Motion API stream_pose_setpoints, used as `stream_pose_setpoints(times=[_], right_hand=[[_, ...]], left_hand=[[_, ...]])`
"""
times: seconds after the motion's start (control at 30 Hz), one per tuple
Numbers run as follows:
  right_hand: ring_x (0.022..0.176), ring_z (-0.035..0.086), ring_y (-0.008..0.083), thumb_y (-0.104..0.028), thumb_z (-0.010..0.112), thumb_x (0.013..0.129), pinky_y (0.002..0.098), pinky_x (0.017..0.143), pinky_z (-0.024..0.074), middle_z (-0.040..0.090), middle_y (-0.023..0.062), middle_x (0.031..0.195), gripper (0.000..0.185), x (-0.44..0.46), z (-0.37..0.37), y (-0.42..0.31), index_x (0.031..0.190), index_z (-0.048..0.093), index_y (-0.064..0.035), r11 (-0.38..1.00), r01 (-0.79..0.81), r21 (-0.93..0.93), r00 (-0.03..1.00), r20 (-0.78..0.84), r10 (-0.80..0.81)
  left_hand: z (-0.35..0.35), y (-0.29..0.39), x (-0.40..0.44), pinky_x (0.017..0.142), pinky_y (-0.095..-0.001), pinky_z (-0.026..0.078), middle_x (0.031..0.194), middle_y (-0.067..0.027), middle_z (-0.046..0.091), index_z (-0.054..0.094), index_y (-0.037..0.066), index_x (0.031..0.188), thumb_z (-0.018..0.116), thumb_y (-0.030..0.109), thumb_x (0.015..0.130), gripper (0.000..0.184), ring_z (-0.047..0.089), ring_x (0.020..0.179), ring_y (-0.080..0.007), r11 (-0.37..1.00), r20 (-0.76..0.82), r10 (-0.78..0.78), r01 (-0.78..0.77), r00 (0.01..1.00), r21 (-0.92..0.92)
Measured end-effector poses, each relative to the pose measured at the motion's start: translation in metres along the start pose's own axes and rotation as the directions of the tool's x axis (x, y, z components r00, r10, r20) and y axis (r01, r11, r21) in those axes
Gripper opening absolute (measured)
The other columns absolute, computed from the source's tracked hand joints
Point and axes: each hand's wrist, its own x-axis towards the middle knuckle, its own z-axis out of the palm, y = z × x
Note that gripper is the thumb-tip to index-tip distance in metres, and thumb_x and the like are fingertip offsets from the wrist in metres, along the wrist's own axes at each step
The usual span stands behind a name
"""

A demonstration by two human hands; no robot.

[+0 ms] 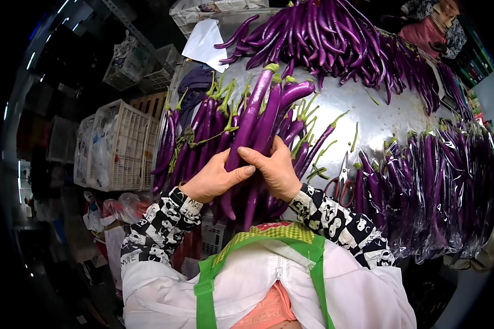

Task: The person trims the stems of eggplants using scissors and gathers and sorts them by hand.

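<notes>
Both of my hands are closed around a bundle of long purple eggplants (258, 112), whose green stem ends point away from me. My left hand (217, 178) wraps the bundle's left side and my right hand (274, 167) its right side, with the thumbs on top close together. The fingers beneath are hidden. Loose eggplants (195, 137) with long green stems lie to the left of the bundle, and a few more lie to its right. Scissors (343, 181) with red handles rest on the metal table (340, 104) right of my right hand.
A large eggplant pile (318, 38) covers the table's far side. Eggplants in clear bags (433, 186) lie at the right. White paper (206, 45) is at the far left corner, a white crate (118, 145) stands left, and another person (433, 24) is at the upper right.
</notes>
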Motion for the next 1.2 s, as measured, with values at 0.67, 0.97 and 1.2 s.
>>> stream_pose_setpoints(times=[0.67,0.97,1.2], right_hand=[[0.079,0.066,0.0186,-0.013,0.068,0.087,0.0325,0.073,0.0552,0.067,0.0122,0.094,0.027,0.031,-0.033,0.003,0.104,0.061,0.0068,0.940,-0.023,0.342,0.983,-0.164,0.083],[0.071,0.063,0.0175,-0.014,0.070,0.081,0.0309,0.063,0.0541,0.062,0.0085,0.090,0.036,0.011,-0.052,-0.025,0.109,0.054,0.0020,0.984,-0.177,-0.001,0.982,0.063,0.177],[0.115,0.049,0.0165,-0.020,0.082,0.075,0.0323,0.100,0.0411,0.049,0.0066,0.126,0.087,0.001,-0.021,-0.027,0.142,0.028,-0.0048,0.966,-0.187,0.176,0.931,0.345,0.117]], left_hand=[[0.007,0.014,0.026,0.088,-0.0253,0.049,0.120,-0.0063,0.058,0.034,0.004,0.144,0.053,-0.001,0.085,0.062,0.059,0.102,-0.0106,0.977,-0.013,-0.154,0.151,0.988,-0.148],[-0.026,0.027,0.035,0.080,-0.0250,0.053,0.102,-0.0064,0.055,0.040,0.006,0.136,0.057,-0.005,0.082,0.058,0.060,0.090,-0.0139,0.956,-0.335,0.048,-0.140,0.941,-0.257],[0.037,0.018,0.057,0.106,-0.0322,0.036,0.141,-0.0126,0.042,0.016,0.001,0.151,0.043,0.017,0.097,0.062,0.046,0.126,-0.0190,0.913,-0.273,0.399,-0.407,0.875,0.028]])
